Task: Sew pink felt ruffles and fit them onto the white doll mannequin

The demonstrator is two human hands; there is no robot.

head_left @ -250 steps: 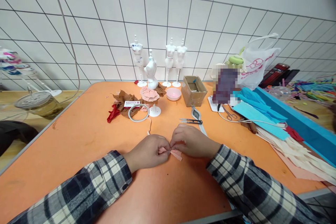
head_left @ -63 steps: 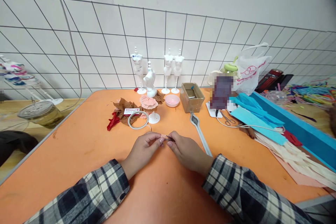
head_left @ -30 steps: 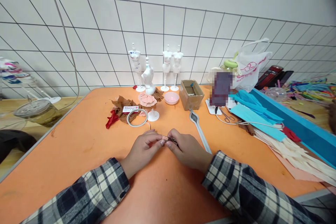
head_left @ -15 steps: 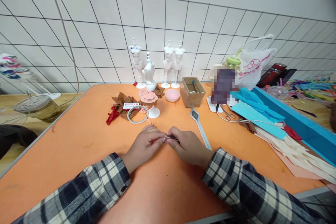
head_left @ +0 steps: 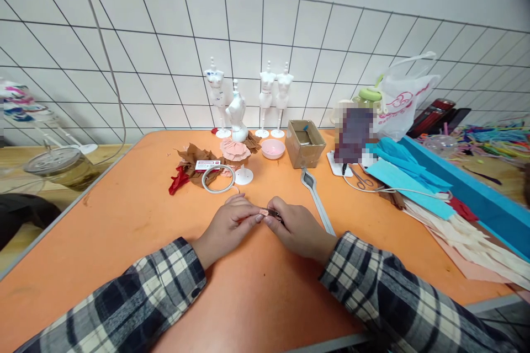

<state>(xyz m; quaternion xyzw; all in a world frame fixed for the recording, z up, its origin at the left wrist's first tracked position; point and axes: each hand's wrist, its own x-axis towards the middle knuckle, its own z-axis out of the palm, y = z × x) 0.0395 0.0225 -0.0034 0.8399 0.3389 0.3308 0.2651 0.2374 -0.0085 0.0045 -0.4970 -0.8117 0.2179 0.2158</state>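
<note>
My left hand [head_left: 229, 225] pinches a small pink piece of crepe paper [head_left: 264, 212] between thumb and fingertips. Closed around a small dark tool [head_left: 275, 215] is my right hand [head_left: 292, 226]; the fingers cover most of it, so its kind is unclear. The tool's tip meets the pink piece where the hands come together, above the orange table [head_left: 265, 309]. Beyond them stands a white mannequin [head_left: 236, 113] with a ruffled pink skirt [head_left: 235, 150]. A pale ring-shaped roll [head_left: 218, 179] leans by its base.
Brown crepe paper [head_left: 192, 155], red scraps [head_left: 179, 181] and a small white box [head_left: 207, 165] lie left of the mannequin. A pink bowl [head_left: 273, 149] and cardboard box [head_left: 305, 144] stand behind. Right are scissors [head_left: 363, 181], blue sheets [head_left: 409, 187] and cream strips [head_left: 459, 237].
The pink piece shows more between my fingertips, and more of the dark tool is visible. Both hands stay nearly in place; the view has shifted slightly.
</note>
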